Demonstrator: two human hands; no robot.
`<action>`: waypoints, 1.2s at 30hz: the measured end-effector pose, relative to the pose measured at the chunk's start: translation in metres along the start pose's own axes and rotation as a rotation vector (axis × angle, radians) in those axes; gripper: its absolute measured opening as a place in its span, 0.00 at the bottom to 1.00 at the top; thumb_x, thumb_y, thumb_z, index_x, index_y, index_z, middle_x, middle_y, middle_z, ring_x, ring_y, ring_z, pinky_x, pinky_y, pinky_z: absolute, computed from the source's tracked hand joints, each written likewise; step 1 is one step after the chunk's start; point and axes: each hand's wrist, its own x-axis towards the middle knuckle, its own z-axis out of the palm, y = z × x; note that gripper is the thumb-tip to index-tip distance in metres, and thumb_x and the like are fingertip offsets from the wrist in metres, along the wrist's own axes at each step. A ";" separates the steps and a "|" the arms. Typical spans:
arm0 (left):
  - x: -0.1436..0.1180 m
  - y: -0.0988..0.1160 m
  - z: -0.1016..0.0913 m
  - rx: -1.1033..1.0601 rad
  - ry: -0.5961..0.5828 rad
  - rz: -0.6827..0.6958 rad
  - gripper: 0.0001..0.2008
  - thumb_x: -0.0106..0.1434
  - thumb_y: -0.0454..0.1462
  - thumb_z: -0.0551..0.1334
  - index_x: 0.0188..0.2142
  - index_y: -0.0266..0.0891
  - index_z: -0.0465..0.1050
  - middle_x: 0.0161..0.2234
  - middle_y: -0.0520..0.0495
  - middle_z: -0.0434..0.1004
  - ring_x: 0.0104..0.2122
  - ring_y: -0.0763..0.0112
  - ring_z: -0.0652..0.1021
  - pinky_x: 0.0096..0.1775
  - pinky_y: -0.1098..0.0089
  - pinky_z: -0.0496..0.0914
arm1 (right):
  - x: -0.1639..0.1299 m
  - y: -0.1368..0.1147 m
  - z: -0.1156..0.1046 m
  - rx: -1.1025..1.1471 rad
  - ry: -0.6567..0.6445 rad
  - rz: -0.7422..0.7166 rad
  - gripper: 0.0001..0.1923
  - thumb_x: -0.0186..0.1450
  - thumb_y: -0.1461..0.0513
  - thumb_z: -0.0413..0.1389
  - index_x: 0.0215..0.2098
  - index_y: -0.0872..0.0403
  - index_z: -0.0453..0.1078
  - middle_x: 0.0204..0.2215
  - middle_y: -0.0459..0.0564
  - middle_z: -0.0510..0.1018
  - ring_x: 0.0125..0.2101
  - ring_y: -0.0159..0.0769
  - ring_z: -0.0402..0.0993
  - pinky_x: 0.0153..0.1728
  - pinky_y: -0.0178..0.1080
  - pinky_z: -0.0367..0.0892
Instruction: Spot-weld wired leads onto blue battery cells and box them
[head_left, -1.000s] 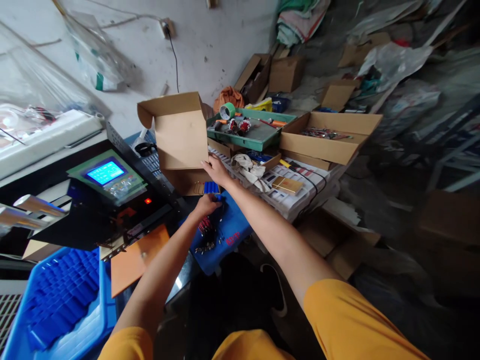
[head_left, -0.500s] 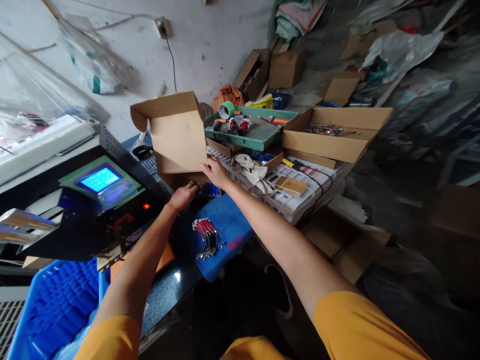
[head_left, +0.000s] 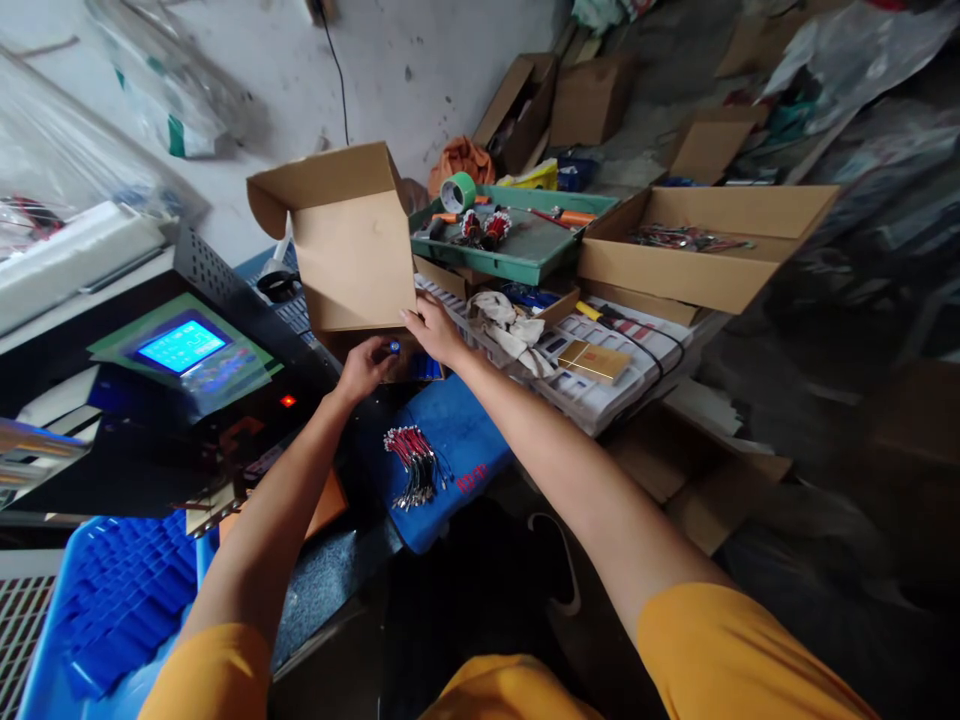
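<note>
My right hand (head_left: 433,330) presses against the lower edge of the raised flap of an open cardboard box (head_left: 352,250), holding it up. My left hand (head_left: 365,365) reaches into the box mouth just below the flap, its fingers closed around a small blue part (head_left: 394,347). More blue parts (head_left: 425,370) show inside the box. A bundle of red and black wires (head_left: 411,465) with metal ends lies loose on a blue mat (head_left: 450,455), close below both hands.
A black machine with a lit blue screen (head_left: 180,345) stands on the left. A blue compartment tray (head_left: 112,600) sits at lower left. Behind are a green tray (head_left: 525,255) with tape and tools, an open carton (head_left: 697,250), and a white crate (head_left: 615,375).
My left hand has left the wire bundle on the blue mat and moved up into the box, where it now pinches a blue part. My right hand has stayed on the flap.
</note>
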 end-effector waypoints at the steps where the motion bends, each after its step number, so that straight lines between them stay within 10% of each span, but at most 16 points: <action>1: -0.001 0.001 -0.001 0.079 -0.026 0.056 0.13 0.64 0.39 0.58 0.46 0.36 0.73 0.41 0.43 0.79 0.40 0.65 0.79 0.44 0.66 0.74 | 0.000 0.000 0.000 0.000 0.000 0.001 0.16 0.71 0.53 0.49 0.42 0.54 0.73 0.44 0.54 0.76 0.49 0.43 0.69 0.54 0.45 0.65; 12: 0.001 -0.016 0.003 0.643 -0.553 0.223 0.21 0.66 0.29 0.53 0.56 0.43 0.69 0.58 0.35 0.69 0.52 0.59 0.77 0.53 0.60 0.72 | -0.002 -0.006 -0.004 -0.005 -0.019 0.009 0.17 0.71 0.52 0.48 0.44 0.54 0.73 0.46 0.54 0.76 0.51 0.43 0.69 0.55 0.43 0.63; 21: -0.002 -0.033 0.037 0.346 -0.167 0.038 0.14 0.65 0.30 0.51 0.44 0.36 0.73 0.43 0.40 0.76 0.44 0.65 0.77 0.50 0.65 0.72 | -0.003 -0.005 -0.003 -0.018 -0.004 0.025 0.18 0.71 0.51 0.48 0.45 0.53 0.72 0.47 0.54 0.76 0.51 0.44 0.69 0.55 0.45 0.64; 36: -0.010 -0.026 0.034 0.153 -0.225 -0.113 0.22 0.57 0.39 0.66 0.51 0.34 0.74 0.51 0.36 0.78 0.52 0.54 0.76 0.56 0.56 0.69 | -0.001 -0.001 -0.008 0.014 -0.034 0.003 0.20 0.71 0.49 0.48 0.45 0.53 0.73 0.47 0.54 0.76 0.51 0.44 0.69 0.55 0.45 0.64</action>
